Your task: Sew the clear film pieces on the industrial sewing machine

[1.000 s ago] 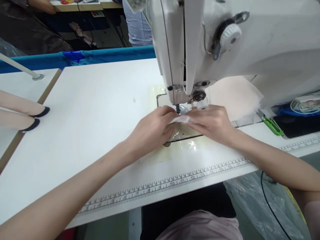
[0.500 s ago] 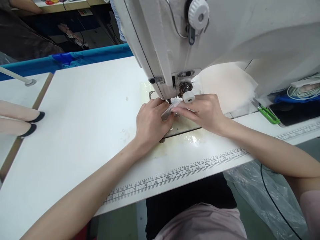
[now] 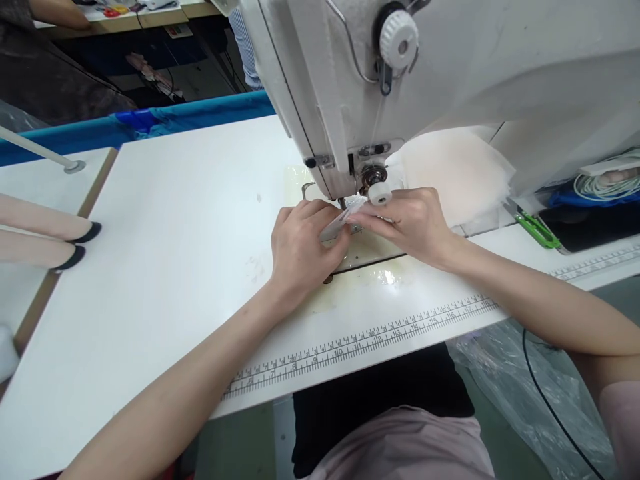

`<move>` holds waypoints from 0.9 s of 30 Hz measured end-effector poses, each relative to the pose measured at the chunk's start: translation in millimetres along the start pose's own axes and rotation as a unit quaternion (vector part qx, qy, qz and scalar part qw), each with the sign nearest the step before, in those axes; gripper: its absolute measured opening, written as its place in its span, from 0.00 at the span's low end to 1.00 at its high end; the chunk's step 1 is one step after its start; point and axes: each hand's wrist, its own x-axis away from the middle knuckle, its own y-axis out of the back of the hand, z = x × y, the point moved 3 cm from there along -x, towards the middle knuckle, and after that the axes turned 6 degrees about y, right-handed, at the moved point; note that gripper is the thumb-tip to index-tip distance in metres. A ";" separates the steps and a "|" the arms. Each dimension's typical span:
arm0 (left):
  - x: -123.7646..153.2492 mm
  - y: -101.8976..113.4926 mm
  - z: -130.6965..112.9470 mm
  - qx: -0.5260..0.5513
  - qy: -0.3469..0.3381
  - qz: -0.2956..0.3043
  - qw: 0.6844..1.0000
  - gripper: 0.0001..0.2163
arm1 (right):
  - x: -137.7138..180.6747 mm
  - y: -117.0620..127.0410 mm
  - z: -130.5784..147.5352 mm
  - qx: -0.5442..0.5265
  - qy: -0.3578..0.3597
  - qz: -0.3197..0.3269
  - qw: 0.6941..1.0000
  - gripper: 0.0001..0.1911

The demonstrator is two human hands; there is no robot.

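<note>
Both my hands meet under the head of a white sewing machine (image 3: pixel 340 100), close to its needle area. A thin, whitish sheer piece of fabric (image 3: pixel 334 229) runs between them. My left hand (image 3: pixel 306 243) is closed on its left side, thumb against fingers. From the other side my right hand (image 3: pixel 413 220) pinches the same fabric beside the presser foot, fingertips close to my left thumb. The machine's small white knob (image 3: pixel 380 194) hangs just above my right fingertips. How the fabric lies under the foot is hidden by my hands.
Pale pink sheer fabric pieces (image 3: pixel 450 167) lie behind my right hand. Green thread snips (image 3: pixel 537 229) rest at the right, beside a dark flat object. A printed ruler (image 3: pixel 350 351) follows the table's front edge. Two pale rolls with dark ends (image 3: pixel 47 233) are at the left.
The view has shifted slightly, so the table and machine sit a little further right. Both hands keep hold of the fabric in nearly the same place.
</note>
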 end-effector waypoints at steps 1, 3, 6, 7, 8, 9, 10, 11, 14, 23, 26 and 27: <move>0.3 0.9 0.1 0.003 -0.001 0.001 1.000 0.06 | 0.2 0.6 -0.2 -0.003 0.003 -0.003 1.000 0.28; 0.6 2.6 -0.1 0.009 -0.007 0.003 1.000 0.08 | 1.0 2.9 0.3 -0.007 0.021 -0.016 1.000 0.24; 0.5 4.6 -0.4 0.021 -0.019 0.005 1.000 0.08 | 3.2 5.9 2.3 -0.003 0.059 -0.025 0.998 0.12; 0.3 5.0 -0.4 0.025 -0.023 0.005 0.999 0.08 | 4.0 6.1 2.9 0.000 0.066 -0.021 0.998 0.12; 0.3 5.3 -0.4 0.027 -0.028 0.005 0.999 0.08 | 4.6 5.9 3.3 0.001 0.069 -0.015 0.997 0.14; 0.2 5.5 -0.3 0.030 -0.033 0.005 0.999 0.08 | 5.1 5.3 3.6 -0.002 0.069 -0.010 0.998 0.15; 0.3 5.7 -0.3 0.032 -0.040 0.004 0.999 0.08 | 5.4 4.7 3.8 -0.009 0.066 -0.007 0.998 0.15; 0.4 5.8 -0.4 0.035 -0.047 0.002 0.998 0.08 | 5.4 4.1 3.8 -0.019 0.062 -0.008 0.998 0.14; 0.7 5.9 -0.6 0.039 -0.064 0.003 0.997 0.09 | 4.6 3.2 3.4 -0.059 0.042 -0.019 0.997 0.11; -0.1 6.1 0.8 0.042 -0.077 0.019 0.996 0.10 | 3.0 6.8 6.2 -0.128 0.007 -0.026 0.991 0.15; 0.2 5.9 1.6 0.048 -0.082 0.020 0.995 0.10 | 3.3 10.8 8.3 -0.159 0.011 -0.052 0.986 0.11; 0.3 5.8 1.7 0.049 -0.087 0.022 0.995 0.10 | 3.4 12.4 9.2 -0.171 0.019 -0.060 0.983 0.10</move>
